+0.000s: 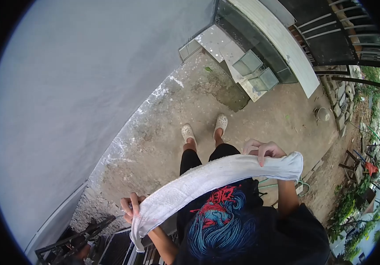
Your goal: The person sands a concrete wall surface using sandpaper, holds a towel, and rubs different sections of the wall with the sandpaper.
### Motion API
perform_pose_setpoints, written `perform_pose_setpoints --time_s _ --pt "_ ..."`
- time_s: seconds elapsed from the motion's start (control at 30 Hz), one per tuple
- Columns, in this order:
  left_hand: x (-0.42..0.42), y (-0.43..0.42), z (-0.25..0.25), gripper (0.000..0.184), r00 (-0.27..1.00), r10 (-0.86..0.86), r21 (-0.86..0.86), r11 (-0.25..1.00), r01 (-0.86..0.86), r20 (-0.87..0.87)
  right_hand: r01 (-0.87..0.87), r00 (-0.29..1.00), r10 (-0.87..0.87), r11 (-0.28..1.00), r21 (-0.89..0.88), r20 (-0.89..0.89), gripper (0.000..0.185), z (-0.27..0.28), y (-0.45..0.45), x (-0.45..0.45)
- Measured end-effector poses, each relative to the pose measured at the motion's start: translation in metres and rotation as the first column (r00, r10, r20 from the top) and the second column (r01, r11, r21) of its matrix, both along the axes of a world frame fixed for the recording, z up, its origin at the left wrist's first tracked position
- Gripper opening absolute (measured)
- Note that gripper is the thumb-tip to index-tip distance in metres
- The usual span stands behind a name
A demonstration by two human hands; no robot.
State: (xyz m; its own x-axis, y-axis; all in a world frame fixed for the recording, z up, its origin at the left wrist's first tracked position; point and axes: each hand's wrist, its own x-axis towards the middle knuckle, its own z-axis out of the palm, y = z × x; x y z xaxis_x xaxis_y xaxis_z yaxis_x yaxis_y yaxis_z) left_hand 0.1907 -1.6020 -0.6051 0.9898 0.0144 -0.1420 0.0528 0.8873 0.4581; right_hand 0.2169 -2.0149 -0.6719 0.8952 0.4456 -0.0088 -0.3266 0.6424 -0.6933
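A long white towel (199, 179), folded or gathered lengthwise into a band, stretches in front of my body. My left hand (132, 206) pinches it near its lower left end, and a short corner hangs below the fingers. Near the other end, my right hand (265, 151) grips its upper edge, with the rounded end sticking out past the wrist. The cloth sags slightly and slants up to the right. Behind it is my black T-shirt (225, 221) with a blue and red print, which the towel partly covers.
I stand in pale clogs (188, 132) on a rough concrete floor (163, 154). A grey wall (88, 79) rises on the left. Ahead are a large glass tank (260, 39) and small glass boxes (263, 80). A bucket (321, 114) and a stone border lie to the right.
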Motion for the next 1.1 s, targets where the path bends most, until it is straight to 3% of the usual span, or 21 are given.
perform_pose_setpoints --time_s 0.07,0.1,0.13,0.17,0.2,0.27,0.3,0.37,0.47,0.57,0.6,0.67,0.7,0.73,0.8,0.93,1.0,1.03,1.1 --pt "-0.004 -0.002 -0.006 0.012 0.997 0.013 0.024 1.000 -0.011 -0.080 -0.041 0.997 0.028 0.983 -0.177 -0.073 0.026 0.003 -0.011 -0.002" --pt "-0.008 -0.004 -0.006 0.012 0.976 0.083 0.100 0.993 -0.064 -0.203 -0.037 0.997 0.023 0.982 -0.183 -0.076 0.026 0.002 -0.018 -0.004" --pt "-0.012 -0.004 -0.007 0.013 0.934 0.164 0.186 0.977 -0.108 -0.318 -0.172 0.983 0.145 0.938 -0.301 -0.111 0.022 -0.001 -0.025 -0.008" --pt "-0.015 -0.004 -0.010 0.016 0.942 0.153 0.197 0.976 -0.096 -0.299 -0.304 0.952 0.262 0.862 -0.406 -0.159 0.019 -0.002 -0.030 -0.011" --pt "-0.014 -0.007 -0.011 0.019 0.949 0.142 0.209 0.974 -0.084 -0.281 -0.308 0.951 0.264 0.862 -0.403 -0.161 0.019 0.001 -0.031 -0.014" --pt "-0.008 -0.025 0.001 0.022 0.936 0.072 0.221 0.975 0.006 -0.346 -0.450 0.868 0.327 0.836 -0.315 -0.374 0.021 0.013 -0.027 -0.023" --pt "-0.012 -0.024 -0.003 0.022 0.935 0.076 0.223 0.975 0.004 -0.348 -0.454 0.874 0.354 0.840 -0.297 -0.333 0.020 0.012 -0.026 -0.027" --pt "-0.030 -0.013 -0.012 0.027 0.889 0.066 0.436 0.887 0.156 -0.452 -0.524 0.826 0.444 0.832 -0.182 -0.346 0.022 0.006 -0.021 -0.036" --pt "-0.056 0.004 -0.010 0.035 0.805 0.054 0.562 0.744 0.362 -0.591 -0.694 0.680 0.601 0.712 -0.105 -0.421 0.035 -0.003 -0.022 -0.049" --pt "-0.073 0.027 -0.009 0.045 0.781 -0.074 0.620 0.563 0.546 -0.620 -0.701 0.680 0.650 0.713 -0.038 -0.338 0.041 -0.001 -0.020 -0.051" --pt "-0.078 0.029 -0.006 0.045 0.788 -0.061 0.625 0.572 0.531 -0.613 -0.707 0.677 0.662 0.706 -0.033 -0.321 0.041 -0.001 -0.019 -0.052" --pt "-0.085 0.030 0.007 0.047 0.715 -0.076 0.619 0.443 0.648 -0.695 -0.743 0.626 0.704 0.669 0.017 -0.334 0.037 0.006 -0.015 -0.040" --pt "-0.096 0.037 0.013 0.045 0.626 -0.048 0.523 0.501 0.689 -0.779 -0.787 0.576 0.747 0.617 0.024 -0.332 0.038 0.009 -0.011 -0.035" --pt "-0.107 0.040 0.015 0.043 0.625 -0.006 0.563 0.429 0.706 -0.780 -0.828 0.521 0.787 0.560 0.031 -0.330 0.039 0.010 -0.007 -0.031" --pt "-0.125 0.049 0.028 0.048 0.519 -0.005 0.481 0.369 0.796 -0.855 -0.871 0.472 0.826 0.491 -0.018 -0.309 0.036 0.012 0.005 -0.019" --pt "-0.163 0.056 0.043 0.052 0.556 0.141 0.556 0.434 0.709 -0.819 -0.921 0.371 0.874 0.390 -0.002 -0.316 0.035 0.016 0.026 0.003" --pt "-0.179 0.062 0.045 0.051 0.612 0.311 0.686 0.351 0.637 -0.727 -0.944 0.331 0.883 0.311 -0.115 -0.333 0.033 0.018 0.040 0.012" --pt "-0.179 0.061 0.044 0.048 0.643 0.367 0.738 0.401 0.543 -0.673 -0.951 0.308 0.894 0.282 -0.126 -0.325 0.033 0.022 0.046 0.017" --pt "-0.182 0.072 0.034 0.045 0.712 0.467 0.843 0.407 0.353 -0.524 -0.906 0.402 0.815 0.289 -0.310 -0.418 0.032 0.035 0.059 0.032"
